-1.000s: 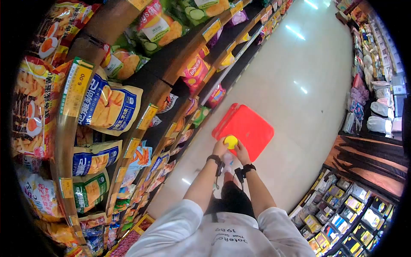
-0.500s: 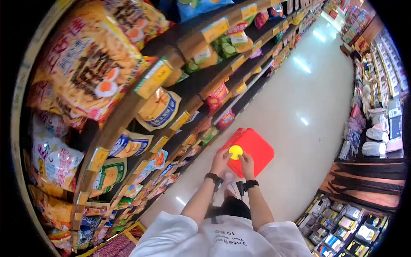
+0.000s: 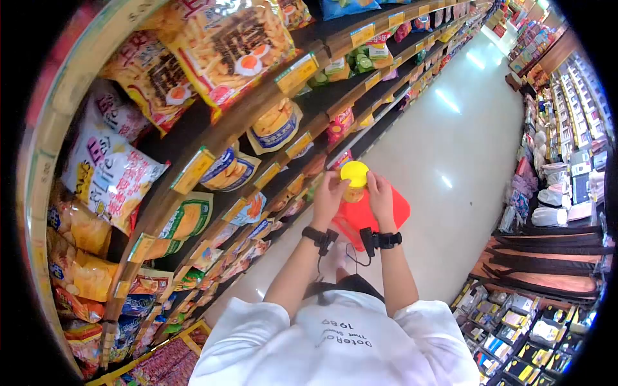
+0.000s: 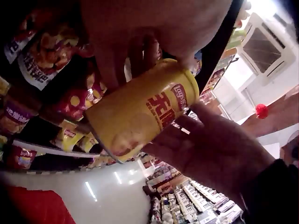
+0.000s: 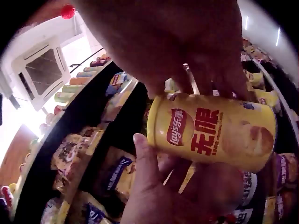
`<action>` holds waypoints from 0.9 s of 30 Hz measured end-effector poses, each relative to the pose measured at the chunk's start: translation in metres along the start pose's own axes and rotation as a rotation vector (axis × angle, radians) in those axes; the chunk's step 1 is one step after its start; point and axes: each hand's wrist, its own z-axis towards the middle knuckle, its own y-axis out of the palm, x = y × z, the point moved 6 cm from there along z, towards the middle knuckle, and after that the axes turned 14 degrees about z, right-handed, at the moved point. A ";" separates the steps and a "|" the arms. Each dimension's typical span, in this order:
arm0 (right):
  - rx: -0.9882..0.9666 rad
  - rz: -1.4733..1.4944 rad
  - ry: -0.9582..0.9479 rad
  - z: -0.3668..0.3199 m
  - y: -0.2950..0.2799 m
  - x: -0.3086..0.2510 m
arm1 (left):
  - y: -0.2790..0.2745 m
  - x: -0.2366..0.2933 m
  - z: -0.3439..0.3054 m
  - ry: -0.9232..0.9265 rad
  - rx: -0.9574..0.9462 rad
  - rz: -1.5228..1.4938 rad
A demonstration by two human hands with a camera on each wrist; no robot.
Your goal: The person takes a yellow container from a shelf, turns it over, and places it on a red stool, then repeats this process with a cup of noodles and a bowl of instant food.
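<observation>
Both hands hold a yellow Lay's can [image 3: 353, 192] with a yellow lid in front of the body. The left hand [image 3: 329, 200] grips its left side and the right hand [image 3: 381, 201] its right side. In the left wrist view the can [image 4: 145, 109] lies slanted between the left hand [image 4: 154, 28] and the right hand [image 4: 210, 151]. Its red-lettered label faces the camera in the right wrist view, where the right hand [image 5: 173, 51] is above the can [image 5: 210, 130] and the left hand [image 5: 168, 193] below.
Shelves of bagged snacks [image 3: 228, 58] line the left side. A red object [image 3: 394, 209] is below the hands, partly hidden by them. Racks of packaged goods [image 3: 534, 341] stand on the right, across the pale aisle floor [image 3: 444, 167].
The hands have lifted the can higher in the head view, and its side now shows under the lid. The view has shifted, with the nearby shelf bags moving rightward.
</observation>
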 end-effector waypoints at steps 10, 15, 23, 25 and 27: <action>-0.152 0.068 -0.149 -0.069 0.068 -0.097 | -0.127 0.093 -0.046 0.139 0.195 0.067; -0.372 0.228 -0.248 -0.109 0.118 -0.166 | -0.176 0.135 -0.064 0.233 0.340 0.089; -0.377 0.350 -0.302 -0.108 0.140 -0.213 | -0.243 0.202 -0.083 0.377 0.201 0.227; -0.442 0.284 -0.363 -0.108 0.148 -0.237 | -0.259 0.217 -0.088 0.430 0.232 0.251; -0.527 0.343 -0.401 -0.117 0.160 -0.265 | -0.277 0.236 -0.095 0.493 0.304 0.360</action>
